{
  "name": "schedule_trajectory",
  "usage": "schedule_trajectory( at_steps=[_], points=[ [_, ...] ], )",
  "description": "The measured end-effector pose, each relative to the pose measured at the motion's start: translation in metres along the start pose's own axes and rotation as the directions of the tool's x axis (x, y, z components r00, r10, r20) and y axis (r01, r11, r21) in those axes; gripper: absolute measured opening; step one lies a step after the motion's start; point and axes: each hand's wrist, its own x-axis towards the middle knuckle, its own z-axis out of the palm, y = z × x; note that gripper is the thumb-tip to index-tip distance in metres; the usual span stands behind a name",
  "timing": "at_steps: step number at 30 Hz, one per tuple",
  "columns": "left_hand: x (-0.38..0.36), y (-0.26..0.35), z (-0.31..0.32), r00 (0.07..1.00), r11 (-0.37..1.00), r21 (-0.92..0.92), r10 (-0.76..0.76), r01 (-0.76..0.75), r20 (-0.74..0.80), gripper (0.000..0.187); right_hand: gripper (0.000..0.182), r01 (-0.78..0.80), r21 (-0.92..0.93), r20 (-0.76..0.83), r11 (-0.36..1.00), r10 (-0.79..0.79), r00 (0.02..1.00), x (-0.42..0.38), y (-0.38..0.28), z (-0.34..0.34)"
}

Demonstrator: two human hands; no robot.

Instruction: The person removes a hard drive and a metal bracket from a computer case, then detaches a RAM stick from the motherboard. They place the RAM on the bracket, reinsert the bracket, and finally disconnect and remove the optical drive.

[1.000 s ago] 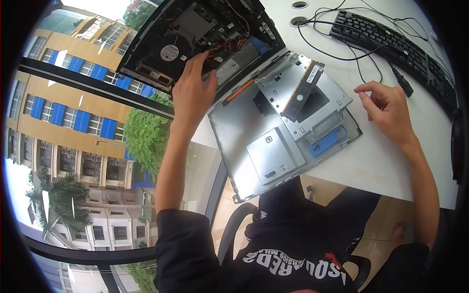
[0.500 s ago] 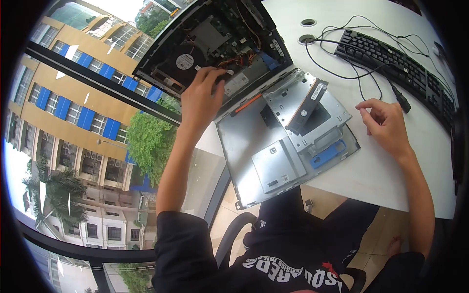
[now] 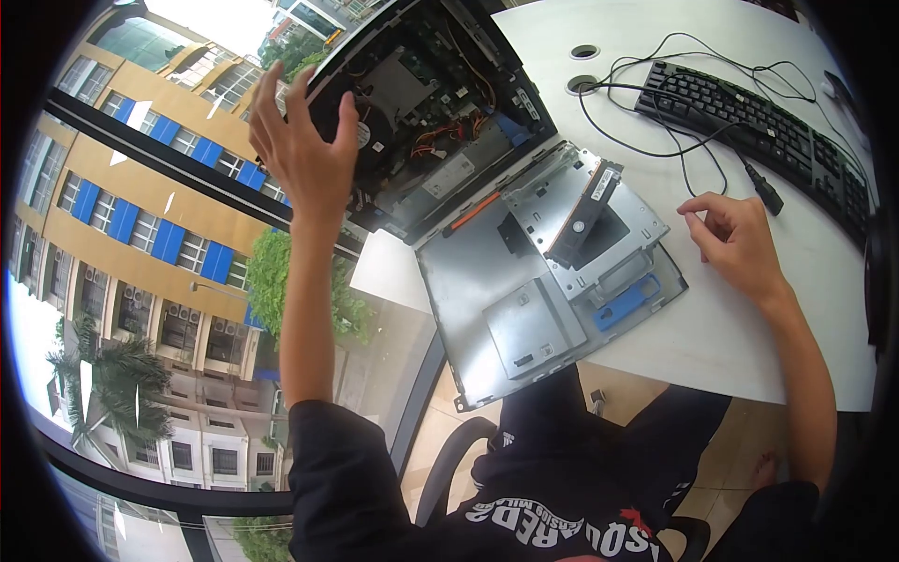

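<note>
Landmark: we are taking the open computer case (image 3: 440,103) as our reference; it is lying on the white tabletop (image 3: 749,318) with its boards, fan and wiring exposed.
Left hand: our left hand (image 3: 304,155) is lifting off the case's near-left corner, fingers spread open and gripping nothing; a second ago it was reaching down among the parts inside the case by the fan.
What that means: with the hand coming up empty, we judge that the reach inside the case is finishing and nothing is coming out with it.
Right hand: our right hand (image 3: 735,239) is resting on the tabletop well to the right of the case, fingers loosely curled; we cannot tell whether it is pinching anything small. It is staying where it was.
Drive cage: the metal drive cage (image 3: 562,272) is lying just in front of the case, touching its near edge and overhanging the tabletop edge, unmoved.
Drive: a dark drive (image 3: 585,211) is standing tilted in the cage.
Blue clip: a blue plastic clip (image 3: 626,298) is sitting at the cage's near-right side.
Keyboard: a black keyboard (image 3: 758,117) is lying to the right of the case, its black cable (image 3: 655,112) looping between them.
</note>
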Motion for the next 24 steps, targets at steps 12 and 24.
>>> schedule_trajectory(
  at_steps=[12, 24],
  points=[
    [0.044, -0.007, 0.038, 0.871, 0.973, 0.174, -0.217, 0.154, 0.441, 0.049, 0.010, 0.036, -0.035, -0.027, 0.999, -0.037, 0.999, -0.002, 0.003, -0.001],
    [0.036, -0.022, 0.053, 0.926, 0.977, 0.155, -0.192, 0.149, 0.324, 0.053, 0.005, 0.133, -0.183, -0.038, 0.974, -0.142, 0.989, -0.010, 0.006, 0.008]
  ],
)
